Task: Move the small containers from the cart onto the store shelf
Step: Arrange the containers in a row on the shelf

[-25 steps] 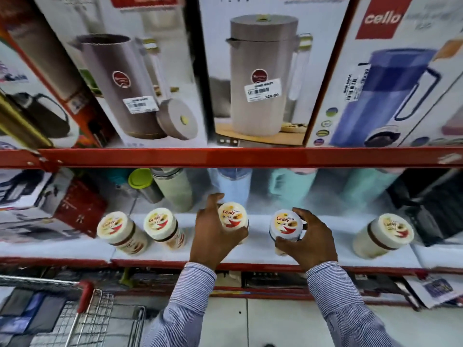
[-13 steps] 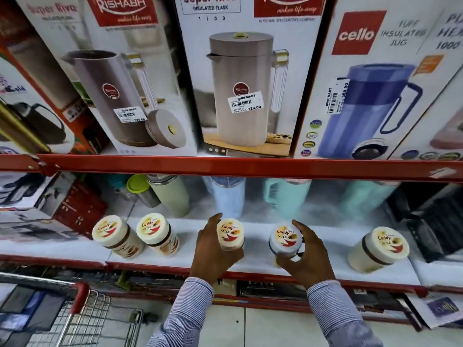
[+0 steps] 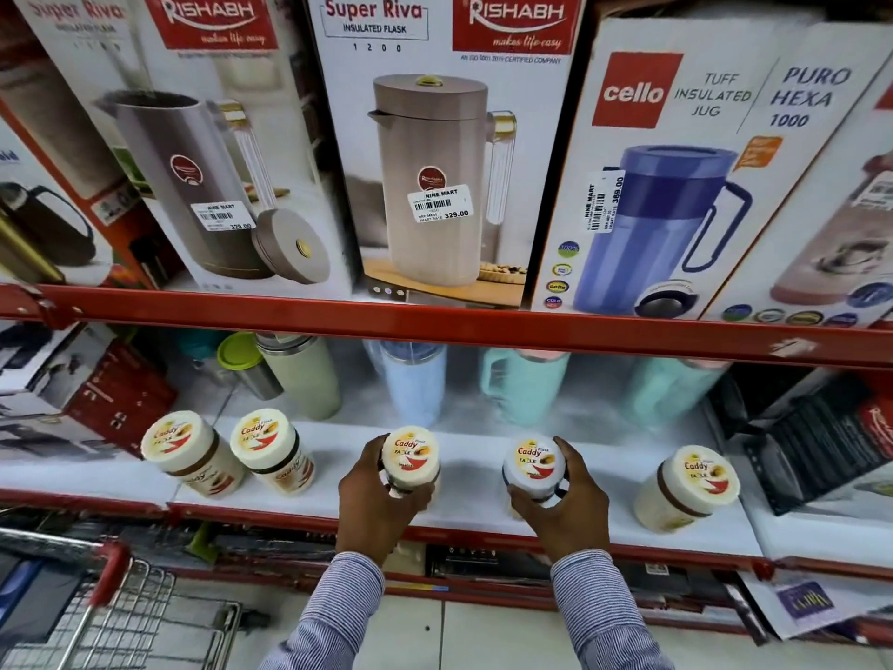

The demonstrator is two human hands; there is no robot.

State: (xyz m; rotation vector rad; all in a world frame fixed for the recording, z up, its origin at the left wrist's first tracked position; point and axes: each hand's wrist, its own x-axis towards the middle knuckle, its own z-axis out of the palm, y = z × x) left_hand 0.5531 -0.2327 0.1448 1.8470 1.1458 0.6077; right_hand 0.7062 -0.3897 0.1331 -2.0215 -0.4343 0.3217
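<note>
Left hand [image 3: 374, 507] gripping one Caddy container [image 3: 410, 457], right hand [image 3: 568, 510] gripping another [image 3: 534, 464], both on white shelf [image 3: 478, 495], contents hidden

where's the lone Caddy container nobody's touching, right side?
Head view, right of centre: the untouched Caddy container stands on the white lower shelf, right of the container in the right hand, below the mint jug.

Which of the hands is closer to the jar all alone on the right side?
The right hand. It grips a jar just left of the lone jar, with a bare gap of shelf between them. The left hand is farther left, gripping another jar.
</note>
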